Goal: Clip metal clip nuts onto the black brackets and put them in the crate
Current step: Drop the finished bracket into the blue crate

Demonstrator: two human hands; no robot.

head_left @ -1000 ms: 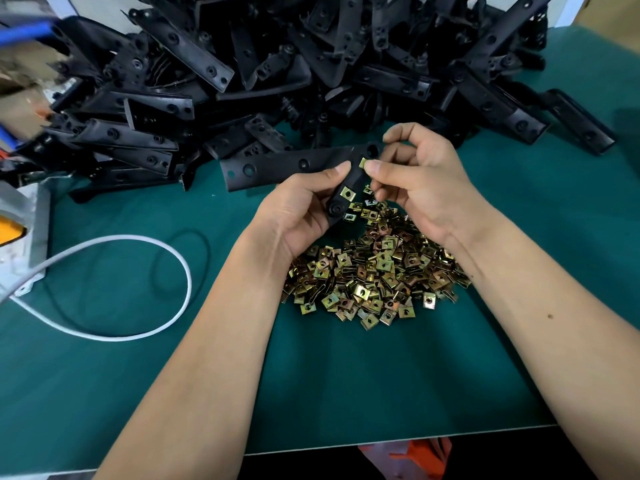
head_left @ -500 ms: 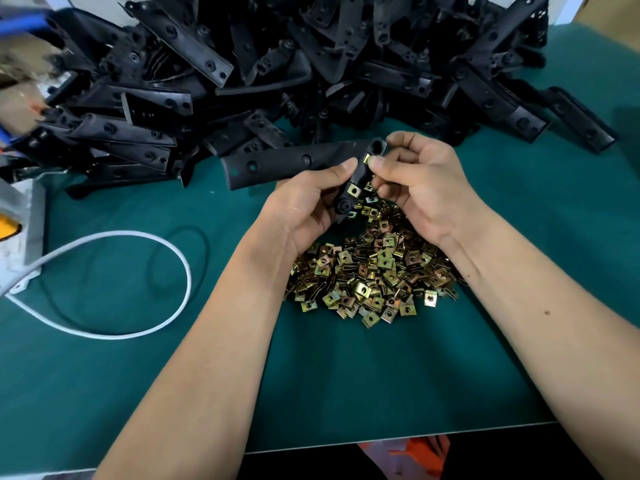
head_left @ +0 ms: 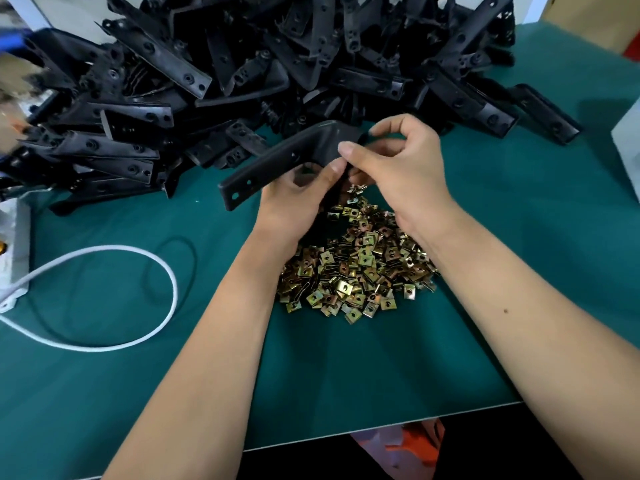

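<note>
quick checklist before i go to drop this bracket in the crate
1. Bracket held: ok, left hand grips it at the bend, right hand pinches its other end.
2. Clip nuts seated on the bracket: cannot tell, none visible on the part that shows.
3. Crate in reach: cannot tell, no crate in view.
4. Clip nut pile stocked: ok, a heap lies under the hands.
5. Bracket pile stocked: ok.
6. White cable away from the hands: ok, loops off to the left.
</note>
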